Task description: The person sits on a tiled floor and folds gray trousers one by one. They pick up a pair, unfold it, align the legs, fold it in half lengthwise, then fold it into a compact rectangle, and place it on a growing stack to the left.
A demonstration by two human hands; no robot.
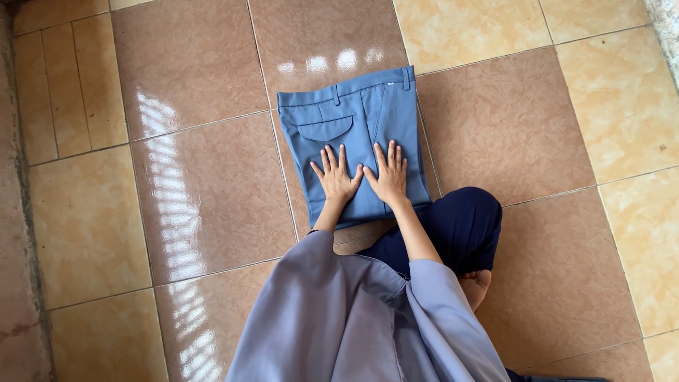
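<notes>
Both hands were laid flat, palms down and fingers spread, on a folded pair of blue trousers point(353, 134); nothing was gripped, the cloth only being pressed. The left hand point(337, 178) and the right hand point(390, 175) were set side by side, thumbs almost touching, on the near half of the folded bundle. Just beyond the fingertips of the left hand a flapped back pocket point(325, 129) was seen, and farther out from both hands the waistband with its belt loops point(335, 94) was turned away from the person. The trousers were spread on a glossy tiled floor point(212, 191) of brown and cream squares, which showed on all sides of the hands. Behind the wrists, loose grey sleeves point(332, 311) were drawn back from the forearms. Near the right forearm a bent knee in dark blue cloth point(463, 226) was rested on the tiles, with a bare foot point(475, 286) tucked behind it.
</notes>
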